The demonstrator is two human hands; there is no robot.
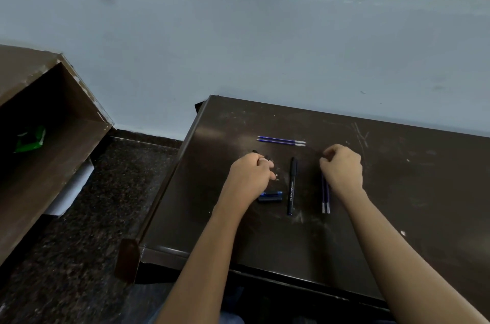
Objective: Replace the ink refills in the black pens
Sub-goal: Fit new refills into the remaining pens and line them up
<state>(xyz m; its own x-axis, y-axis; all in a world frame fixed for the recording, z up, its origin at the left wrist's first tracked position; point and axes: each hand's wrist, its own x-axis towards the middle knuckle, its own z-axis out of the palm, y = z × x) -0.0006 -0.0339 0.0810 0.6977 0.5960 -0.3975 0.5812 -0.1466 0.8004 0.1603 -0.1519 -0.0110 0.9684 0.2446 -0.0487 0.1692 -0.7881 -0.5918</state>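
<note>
On the dark brown desk (397, 164) lies one black plastic pen (292, 185). There are four thin blue ink refills: a far pair (281, 141), and a near pair (325, 199) under the curled right hand (343, 168), though I cannot tell if it holds them. The left hand (250, 173) grips a black pen part (255, 151), and one short black-blue piece (270, 196) lies by its wrist.

Two far refills (281, 141), two near refills (326, 199), four in all, one whole black pen (292, 185), one dark blue piece (270, 196), one black piece (254, 151) in the left hand (250, 175), one tabletop (397, 191)

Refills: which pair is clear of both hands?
The far pair, lying crosswise toward the back of the desk, with nothing touching it. The other pair lies lengthwise, its far ends hidden under the right hand.
</note>
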